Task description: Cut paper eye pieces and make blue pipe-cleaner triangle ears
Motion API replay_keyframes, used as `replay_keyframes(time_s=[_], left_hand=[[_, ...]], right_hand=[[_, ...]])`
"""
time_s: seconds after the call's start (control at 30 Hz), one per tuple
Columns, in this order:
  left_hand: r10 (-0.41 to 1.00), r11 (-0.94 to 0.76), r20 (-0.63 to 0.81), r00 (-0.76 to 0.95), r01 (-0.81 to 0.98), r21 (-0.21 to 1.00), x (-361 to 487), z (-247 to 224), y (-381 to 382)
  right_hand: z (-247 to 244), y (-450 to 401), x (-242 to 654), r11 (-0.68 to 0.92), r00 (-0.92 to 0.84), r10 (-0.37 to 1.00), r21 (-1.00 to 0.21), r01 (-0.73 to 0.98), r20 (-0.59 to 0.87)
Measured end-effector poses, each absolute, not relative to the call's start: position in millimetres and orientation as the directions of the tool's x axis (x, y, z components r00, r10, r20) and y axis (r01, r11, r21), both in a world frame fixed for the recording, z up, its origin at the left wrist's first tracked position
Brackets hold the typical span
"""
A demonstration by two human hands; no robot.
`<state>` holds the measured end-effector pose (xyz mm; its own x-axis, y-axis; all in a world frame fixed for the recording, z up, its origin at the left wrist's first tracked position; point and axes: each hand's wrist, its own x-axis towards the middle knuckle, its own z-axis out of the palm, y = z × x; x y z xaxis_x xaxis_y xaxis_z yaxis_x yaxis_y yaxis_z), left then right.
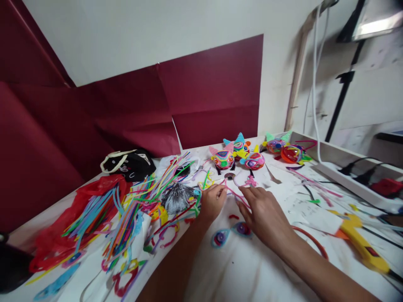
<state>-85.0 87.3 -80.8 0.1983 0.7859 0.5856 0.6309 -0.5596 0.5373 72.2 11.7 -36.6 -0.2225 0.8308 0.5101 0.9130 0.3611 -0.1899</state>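
My left hand (214, 201) is closed near the middle of the table, its fingers pinched on a thin pink pipe cleaner (232, 191). To its right my right hand (262, 212) lies palm down with its fingers spread over the strip's other end; whether it grips the strip is hard to tell. Just in front of my hands are two blue-rimmed coiled eye shapes, one on the left (221, 238) and one on the right (242, 228), with a small red curved piece (234, 217) above them. A dark round piece (229, 176) lies beyond my hands.
Heaps of colourful pipe cleaners (126, 226) and a red plastic bag (53, 239) cover the left. Several decorated animal heads (223, 159) stand at the back. A yellow glue gun (365, 245) and a white power strip (355, 186) lie at the right.
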Motion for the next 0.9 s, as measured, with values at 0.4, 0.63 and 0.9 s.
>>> replay_keyframes(time_s=[0.4, 0.63, 0.9], left_hand=[[0.879, -0.472, 0.402, 0.258, 0.340, 0.814, -72.4, -93.7, 84.5], [0.897, -0.376, 0.307, 0.320, 0.183, 0.908, -69.7, -92.1, 84.8], [0.885, -0.319, 0.273, 0.378, 0.066, 0.945, -72.4, -91.2, 84.0]], right_hand=[[-49.9, 25.9, 68.4, 0.239, -0.136, 0.928, -0.273, 0.932, 0.348], [-56.2, 26.9, 71.9, 0.239, -0.145, 0.920, -0.228, 0.944, 0.365], [-58.3, 25.3, 70.6, 0.253, -0.156, 0.914, -0.223, 0.942, 0.375]])
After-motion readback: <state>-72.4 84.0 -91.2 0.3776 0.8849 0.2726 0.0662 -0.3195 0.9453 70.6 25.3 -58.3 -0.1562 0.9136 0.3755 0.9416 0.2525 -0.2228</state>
